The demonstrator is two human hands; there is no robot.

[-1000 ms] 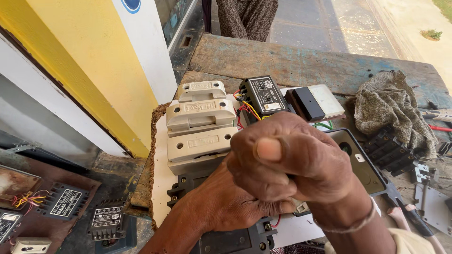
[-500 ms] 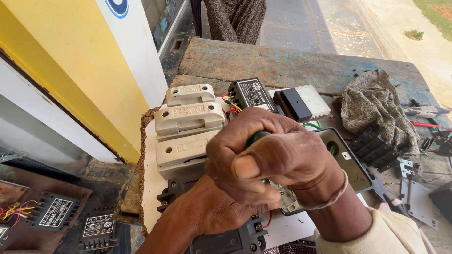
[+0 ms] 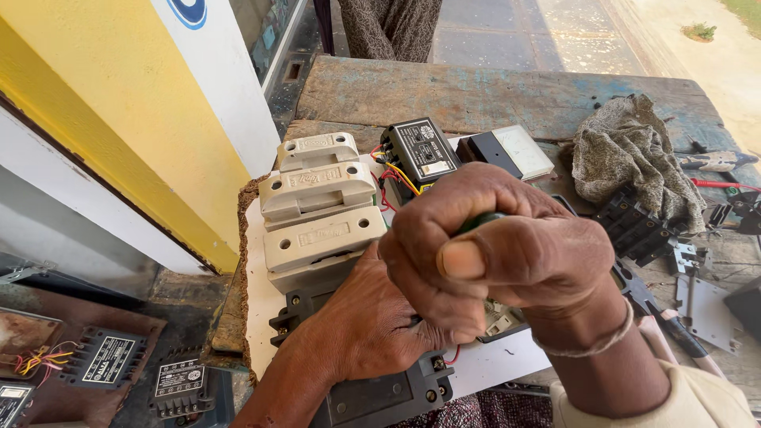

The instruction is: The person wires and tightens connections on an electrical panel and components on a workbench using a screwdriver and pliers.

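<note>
My right hand (image 3: 499,254) is clenched in a fist around a green tool handle (image 3: 478,221), of which only a sliver shows above the thumb. My left hand (image 3: 369,317) lies under it, pressing on a black electrical unit (image 3: 372,396) on a white board (image 3: 258,317). Just beyond my hands stands a stack of three cream switch housings (image 3: 317,206). Behind them sits a black box (image 3: 420,150) with red and yellow wires. The tool's tip is hidden by my hands.
A worn wooden bench (image 3: 491,95) carries a crumpled grey rag (image 3: 630,154), a black-and-white meter (image 3: 507,150), black terminal blocks (image 3: 638,230) and loose metal parts at right. Black transformers (image 3: 107,357) lie lower left. A yellow-and-white wall (image 3: 135,103) rises at left. A person stands beyond the bench.
My right fist has shifted slightly left and turned on the handle. The view has moved a little, and my left hand stays on the black unit.
</note>
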